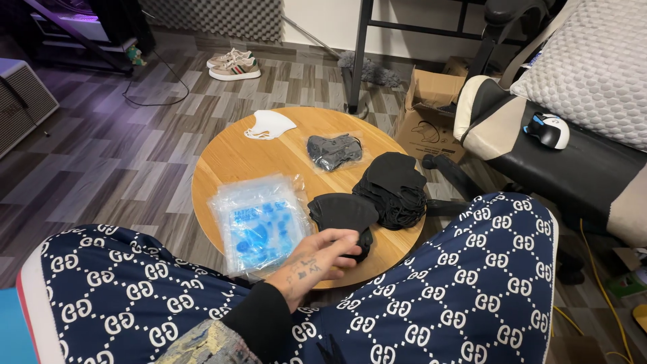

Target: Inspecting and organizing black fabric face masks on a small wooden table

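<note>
Evidently the left hand's (317, 259) fingers pinch a black, creased (folded) mask (344, 214).

The round table (236, 162) is a warm honey-coloured wood. On it lies a white mask (268, 125) with a thin tan edge, a grey mask sealed in a clear wrapper (333, 150), a heap of plain black masks (395, 189), and one more black mask (344, 212) under the fingers of the left hand (322, 259), which carries dark ink marks on its back above a black cuff. The stack of clear bags (259, 222) shows pale blue print. The trousers (472, 283) are navy with a repeating white interlocked-letter pattern. The floor (121, 148) is grey-brown plank, tinged purple at the far left, perhaps from a lamp. The sneakers (234, 65) look cream with a green and red stripe.
</note>
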